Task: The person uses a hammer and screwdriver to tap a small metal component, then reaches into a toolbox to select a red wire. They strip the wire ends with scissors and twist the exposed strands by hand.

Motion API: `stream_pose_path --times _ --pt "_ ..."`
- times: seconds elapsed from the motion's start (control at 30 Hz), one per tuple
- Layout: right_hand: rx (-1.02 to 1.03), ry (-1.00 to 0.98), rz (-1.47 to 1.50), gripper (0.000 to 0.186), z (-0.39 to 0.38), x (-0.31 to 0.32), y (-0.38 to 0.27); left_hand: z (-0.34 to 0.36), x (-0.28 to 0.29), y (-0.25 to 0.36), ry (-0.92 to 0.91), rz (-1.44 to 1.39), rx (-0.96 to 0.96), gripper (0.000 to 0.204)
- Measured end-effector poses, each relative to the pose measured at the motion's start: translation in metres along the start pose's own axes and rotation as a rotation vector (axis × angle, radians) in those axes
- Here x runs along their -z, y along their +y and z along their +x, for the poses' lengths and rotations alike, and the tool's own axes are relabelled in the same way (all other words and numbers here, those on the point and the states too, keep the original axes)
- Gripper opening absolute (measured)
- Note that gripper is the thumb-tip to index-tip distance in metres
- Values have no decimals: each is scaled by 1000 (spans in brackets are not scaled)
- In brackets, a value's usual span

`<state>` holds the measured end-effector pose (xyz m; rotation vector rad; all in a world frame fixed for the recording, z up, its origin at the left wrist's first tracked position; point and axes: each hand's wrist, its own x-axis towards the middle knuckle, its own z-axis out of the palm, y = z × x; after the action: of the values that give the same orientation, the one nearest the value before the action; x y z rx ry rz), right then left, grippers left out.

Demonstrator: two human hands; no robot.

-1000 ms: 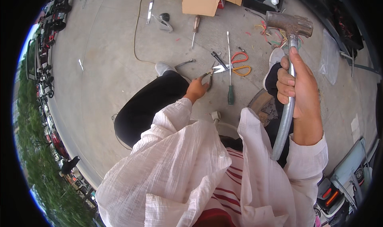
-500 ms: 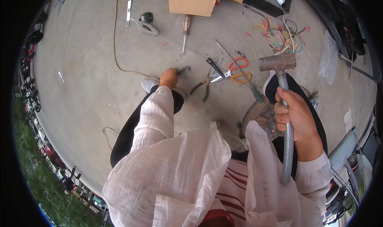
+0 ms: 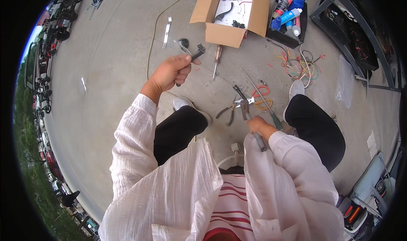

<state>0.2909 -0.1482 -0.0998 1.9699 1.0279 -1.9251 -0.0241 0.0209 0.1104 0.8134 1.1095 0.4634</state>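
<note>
My left hand (image 3: 171, 72) is raised above the floor, fingers closed around a dark metal tool with a broad head (image 3: 198, 52); its tail end pokes out below my fist and its exact kind is unclear. In my right hand (image 3: 259, 125) is a hammer (image 3: 245, 109), gripped by its grey metal handle. The hammer hangs low in front of me, head pointing away. Around it on the floor lie pliers (image 3: 231, 110), scissors with red and orange handles (image 3: 265, 103), and a long screwdriver with a green handle (image 3: 277, 121).
An open cardboard box (image 3: 231, 33) holding black parts stands ahead. Right of it is a black crate (image 3: 292, 39) of bottles and cans. A brown-handled screwdriver (image 3: 218, 56), tangled wires (image 3: 302, 67), a clear plastic bag (image 3: 345, 82) and a flat silver bar (image 3: 167, 32) lie about.
My left hand has lifted the dark metal tool off the floor and moved forward. My right hand has swung inward and lowered the hammer from upright. The view has tipped toward the box.
</note>
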Motion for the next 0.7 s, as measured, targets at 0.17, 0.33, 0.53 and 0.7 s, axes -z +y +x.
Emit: stream_pose_path --times 0.17,0.33,0.53,0.7 --pt "44 162 -563 33 -27 -35 23 -89 -54 19 19 -235 -138 33" --pt "189 143 -781 27 1 -37 48 -127 -102 -3 239 -527 -390 34" --pt "484 -107 -1347 26 -2 -23 39 -95 -131 -36 339 -555 12 25" --pt "244 16 -1013 23 -41 -41 43 -38 -131 -42 264 -325 178 20"
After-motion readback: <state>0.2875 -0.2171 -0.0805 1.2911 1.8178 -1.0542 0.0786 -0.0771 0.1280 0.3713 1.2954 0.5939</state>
